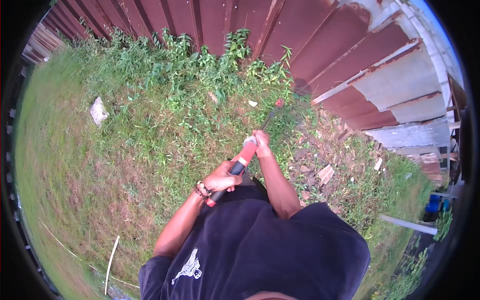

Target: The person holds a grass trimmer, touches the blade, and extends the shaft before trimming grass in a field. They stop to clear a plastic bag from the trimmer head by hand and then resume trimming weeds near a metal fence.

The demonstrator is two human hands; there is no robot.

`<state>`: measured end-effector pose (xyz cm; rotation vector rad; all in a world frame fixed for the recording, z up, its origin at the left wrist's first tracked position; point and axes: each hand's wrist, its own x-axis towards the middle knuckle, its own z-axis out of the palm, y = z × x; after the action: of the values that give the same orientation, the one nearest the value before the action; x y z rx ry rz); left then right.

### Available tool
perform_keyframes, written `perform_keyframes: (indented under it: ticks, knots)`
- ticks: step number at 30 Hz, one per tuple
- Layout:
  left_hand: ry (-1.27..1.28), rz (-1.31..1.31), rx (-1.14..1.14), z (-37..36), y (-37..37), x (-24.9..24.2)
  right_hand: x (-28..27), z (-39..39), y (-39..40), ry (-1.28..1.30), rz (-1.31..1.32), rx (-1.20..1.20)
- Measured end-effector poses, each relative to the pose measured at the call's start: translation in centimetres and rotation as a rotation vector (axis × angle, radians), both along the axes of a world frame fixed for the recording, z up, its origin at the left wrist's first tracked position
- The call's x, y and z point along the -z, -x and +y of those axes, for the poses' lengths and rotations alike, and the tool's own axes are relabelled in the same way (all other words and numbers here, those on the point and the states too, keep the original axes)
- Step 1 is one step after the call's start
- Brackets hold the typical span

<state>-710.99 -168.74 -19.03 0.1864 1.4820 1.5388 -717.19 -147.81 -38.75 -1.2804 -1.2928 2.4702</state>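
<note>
A long red and black grass trimmer slants away from my waist toward the weeds. My left hand, with a beaded bracelet at the wrist, is closed around its black rear grip. Farther forward, my right hand is wrapped around the front part, where the thin dark shaft begins. The shaft leads to a small reddish head low over the grass near the wall; its cutting part is blurred.
Leafy weeds grow along a rusty red metal wall. Broken rubble lies to the right, and a pale stone at the left. A white stick lies at lower left; a pale plank at right.
</note>
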Motion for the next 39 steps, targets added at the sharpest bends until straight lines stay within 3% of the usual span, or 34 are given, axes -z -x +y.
perform_keyframes:
  ticks: [3, 8, 14, 16, 18, 19, 22, 24, 25, 29, 32, 34, 36, 39]
  knots:
    - [-0.042, -0.023, -0.004, 2.9, -0.1, 2.2, 0.0, 3.0, -0.1, -0.026, -0.035, -0.034]
    - [0.035, 0.045, -0.051, 6.7, 0.0, 0.5, -0.9, 5.5, 2.1, -0.084, -0.083, -0.112]
    - [0.109, 0.078, -0.272, 7.0, -0.2, -0.6, -1.1, 1.5, 6.4, -0.054, -0.007, -0.387]
    - [0.118, 0.049, -0.381, 6.8, -0.3, -0.4, -0.5, -0.5, 7.8, -0.066, 0.090, -0.540]
    - [0.146, 0.084, -0.450, 6.4, -0.3, -0.4, 3.1, -1.8, 8.8, 0.103, 0.370, -0.671]
    - [0.176, 0.100, -0.473, 6.2, -0.3, 0.4, 6.7, -2.4, 10.2, 0.066, 0.404, -0.794]
    - [0.219, 0.146, -0.532, 5.2, 0.5, 0.7, -2.8, -5.8, 8.6, 0.329, 0.459, -0.798]
    - [0.246, 0.191, -0.546, 4.1, 1.3, 1.1, -3.6, -8.0, 9.6, 0.302, 0.379, -0.746]
    - [0.266, 0.221, -0.552, 3.3, 1.8, 1.3, -6.6, -9.6, 9.8, 0.296, 0.321, -0.651]
    - [0.258, 0.230, -0.470, -0.3, 3.9, 1.9, -5.9, -12.8, 12.2, 0.247, 0.234, -0.564]
    - [0.165, 0.146, -0.465, -2.8, 4.6, 2.0, -1.3, -13.6, 13.2, 0.229, 0.311, -0.600]
    - [0.085, 0.109, -0.411, -4.0, 4.6, 1.7, 10.0, -14.1, 15.7, 0.073, 0.180, -0.540]
    - [0.038, 0.102, -0.348, -4.6, 5.1, 0.6, 2.1, -11.5, 12.2, 0.037, 0.295, -0.486]
    - [-0.001, 0.088, -0.189, -5.0, 5.8, 1.0, 1.1, -9.6, 11.3, -0.064, 0.068, -0.368]
